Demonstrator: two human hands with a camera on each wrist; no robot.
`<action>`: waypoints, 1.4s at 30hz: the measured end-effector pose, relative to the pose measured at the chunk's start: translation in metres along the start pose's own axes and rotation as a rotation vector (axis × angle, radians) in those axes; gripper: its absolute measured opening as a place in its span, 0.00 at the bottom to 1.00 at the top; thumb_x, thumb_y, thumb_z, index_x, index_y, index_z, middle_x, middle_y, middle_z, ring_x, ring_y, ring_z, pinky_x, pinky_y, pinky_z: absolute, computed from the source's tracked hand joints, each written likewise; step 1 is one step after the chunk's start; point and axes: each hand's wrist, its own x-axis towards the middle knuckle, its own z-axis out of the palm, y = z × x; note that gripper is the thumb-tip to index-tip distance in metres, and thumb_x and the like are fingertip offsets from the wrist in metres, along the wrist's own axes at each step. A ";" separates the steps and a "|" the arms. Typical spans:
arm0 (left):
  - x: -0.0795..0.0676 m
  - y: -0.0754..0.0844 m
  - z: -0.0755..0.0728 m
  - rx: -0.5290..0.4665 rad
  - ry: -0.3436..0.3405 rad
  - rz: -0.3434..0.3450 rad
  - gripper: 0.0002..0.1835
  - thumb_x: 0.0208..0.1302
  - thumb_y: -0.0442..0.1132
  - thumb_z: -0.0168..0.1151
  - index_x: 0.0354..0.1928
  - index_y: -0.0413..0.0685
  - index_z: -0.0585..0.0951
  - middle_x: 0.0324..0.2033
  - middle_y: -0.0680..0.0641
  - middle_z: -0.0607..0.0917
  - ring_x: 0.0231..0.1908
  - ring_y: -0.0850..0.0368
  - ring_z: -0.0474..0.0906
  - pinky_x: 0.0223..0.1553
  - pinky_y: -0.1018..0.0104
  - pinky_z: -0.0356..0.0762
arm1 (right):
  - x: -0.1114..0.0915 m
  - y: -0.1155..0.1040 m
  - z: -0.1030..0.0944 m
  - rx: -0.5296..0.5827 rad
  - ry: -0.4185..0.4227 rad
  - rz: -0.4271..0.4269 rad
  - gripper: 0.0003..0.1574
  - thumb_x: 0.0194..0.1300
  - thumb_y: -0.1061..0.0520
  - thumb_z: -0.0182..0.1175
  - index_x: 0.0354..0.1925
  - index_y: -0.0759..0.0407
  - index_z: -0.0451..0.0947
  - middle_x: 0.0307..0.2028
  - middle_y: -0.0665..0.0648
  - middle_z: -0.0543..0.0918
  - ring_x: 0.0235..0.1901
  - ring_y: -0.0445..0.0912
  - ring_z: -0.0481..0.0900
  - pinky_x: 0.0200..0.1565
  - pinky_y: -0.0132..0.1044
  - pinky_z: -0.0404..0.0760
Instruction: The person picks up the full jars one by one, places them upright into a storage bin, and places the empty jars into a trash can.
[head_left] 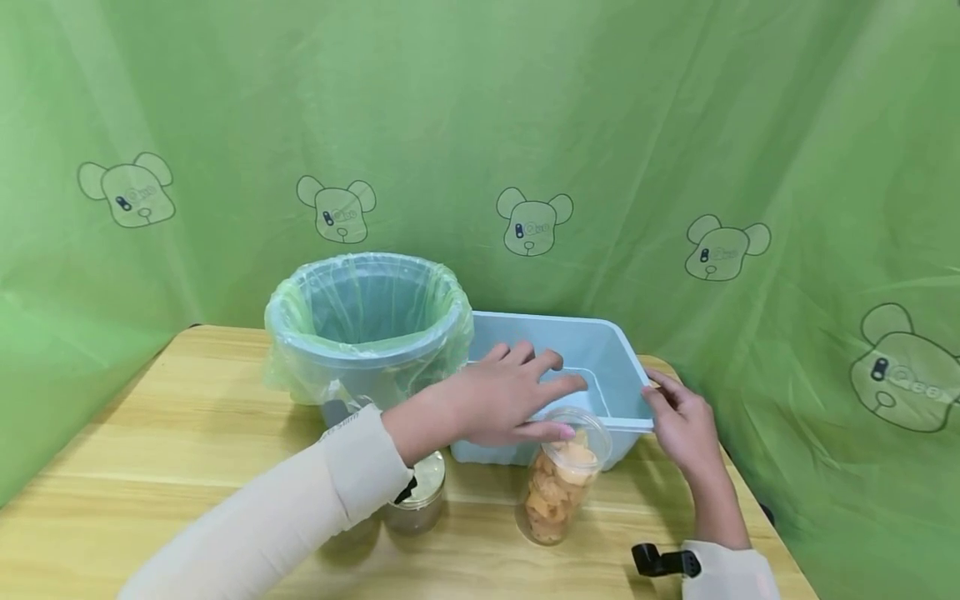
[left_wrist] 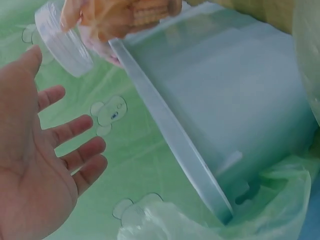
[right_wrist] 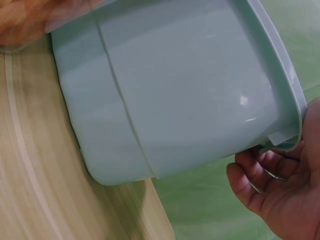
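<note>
A light-blue plastic basin (head_left: 615,358) stands on the table, its right front corner rim pinched by my right hand (head_left: 684,421). In the right wrist view, curled fingers of that right hand (right_wrist: 285,175) lie under the rim. My left hand (head_left: 498,400) is over the basin's front edge with its fingers spread; the left wrist view shows the palm (left_wrist: 40,175) holding nothing. Close to its thumb, in front of the basin, is a clear jar (head_left: 555,500) of orange-brown pieces. Its clear lid (left_wrist: 62,42) shows near the thumb; whether they touch, I cannot tell.
Left of the basin stands a blue bin (head_left: 360,358) lined with a translucent green bag (head_left: 300,317). A smaller jar with a pale lid (head_left: 426,483) is partly hidden by the left sleeve (head_left: 300,500). A green curtain (head_left: 450,125) hangs behind the wooden table (head_left: 150,450).
</note>
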 end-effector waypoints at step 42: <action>0.018 0.032 0.019 0.086 0.069 0.282 0.31 0.69 0.65 0.33 0.69 0.63 0.59 0.55 0.46 0.67 0.42 0.54 0.63 0.35 0.68 0.66 | 0.001 0.001 0.000 -0.035 0.011 -0.036 0.29 0.73 0.44 0.44 0.64 0.56 0.70 0.50 0.65 0.80 0.45 0.54 0.77 0.41 0.40 0.73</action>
